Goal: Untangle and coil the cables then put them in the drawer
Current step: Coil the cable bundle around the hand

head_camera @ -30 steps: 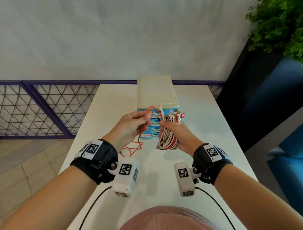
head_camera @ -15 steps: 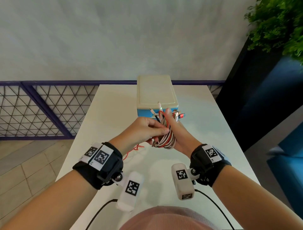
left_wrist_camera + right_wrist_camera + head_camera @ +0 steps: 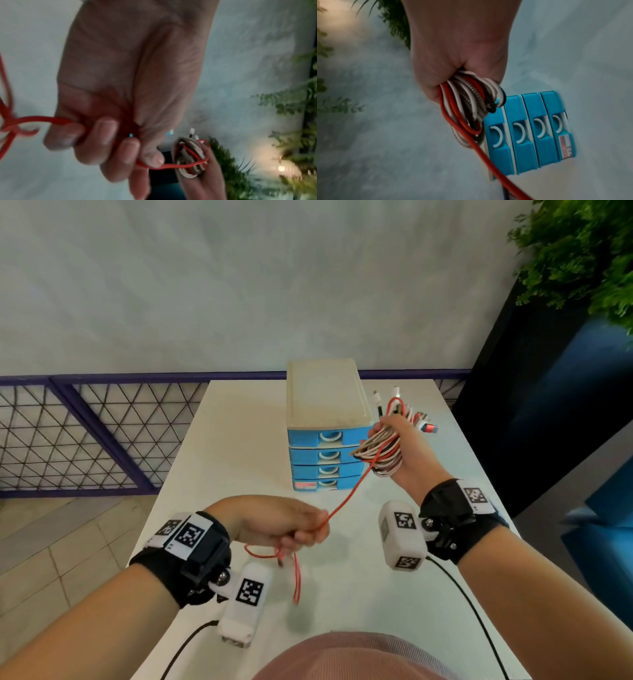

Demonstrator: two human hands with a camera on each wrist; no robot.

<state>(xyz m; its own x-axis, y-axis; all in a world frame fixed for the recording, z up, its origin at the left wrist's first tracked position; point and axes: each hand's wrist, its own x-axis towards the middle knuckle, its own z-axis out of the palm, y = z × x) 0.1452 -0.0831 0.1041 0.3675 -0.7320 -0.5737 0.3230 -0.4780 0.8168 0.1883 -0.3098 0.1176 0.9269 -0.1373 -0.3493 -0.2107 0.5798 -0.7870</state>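
- Right hand, right of centre, grips the coil beside the drawers.
- Left hand, lower centre, pinches the taut red cable.

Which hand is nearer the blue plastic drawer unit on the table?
Right. The right hand, gripping the coiled cable bundle, sits just beside the blue plastic drawer unit; the left hand, pinching the red cable, is nearer the person.

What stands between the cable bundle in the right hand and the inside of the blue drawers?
The drawer fronts: all four blue plastic drawers are shut. The coiled bundle of red and white cables in the right hand also trails a red cable gripped by the left hand.
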